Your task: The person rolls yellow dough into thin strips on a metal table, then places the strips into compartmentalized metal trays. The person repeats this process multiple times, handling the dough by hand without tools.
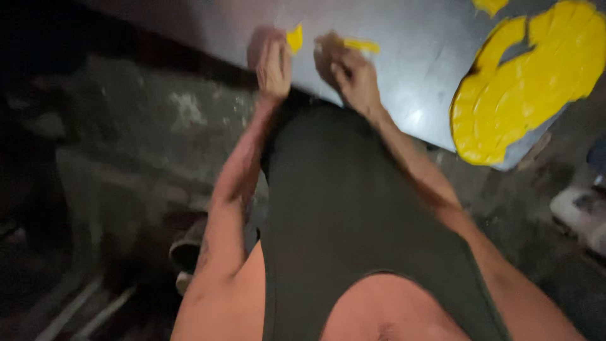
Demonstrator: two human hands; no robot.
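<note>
My left hand [271,60] rests at the near edge of a grey metal table [410,57], fingers closed on a small yellow piece [295,38]. Just to its right, my right hand [347,69] pinches a thin yellow strip [361,45] that sticks out to the right over the table. The two hands are close together but apart. The picture is blurred, so the exact grip is hard to make out. My dark sleeveless top fills the lower middle of the view.
A large flat yellow sheet [530,82], cracked into segments, lies on the table's right end. Another yellow scrap [489,6] sits at the top edge. A dark stained floor [126,158] lies below, with a shoe [186,252] near my left arm and a pale shoe [581,211] at right.
</note>
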